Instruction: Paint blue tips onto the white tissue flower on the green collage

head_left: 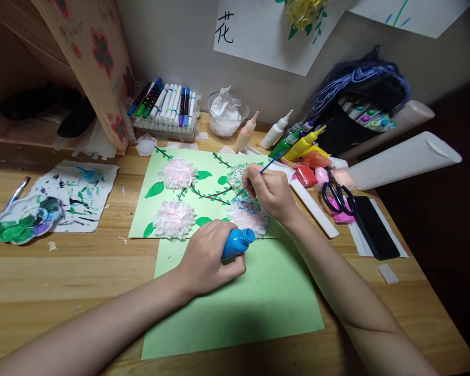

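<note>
My left hand point(209, 256) is wrapped round a blue paint bottle point(237, 243), its uncapped mouth tilted up to the right. In my right hand point(270, 190) is a thin blue paintbrush point(273, 161), its tip pointing down left beside the lower right paper flower point(247, 215). That flower carries blue dabs along its upper and right edges. The upper right flower point(237, 176) has green dabs and is partly hidden by my right hand. Two pale pink flowers point(176, 173) sit on the left of the light green sheet point(141, 211), among painted leaves and dark stems.
A paint palette point(27, 216) and a stained paper towel point(96, 209) lie left. Markers point(168, 104), a bowl of tissue point(227, 117) and paint bottles point(303, 143) line the back. Scissors point(339, 196) and a black phone point(376, 230) lie right. A second green sheet point(235, 308) is in front.
</note>
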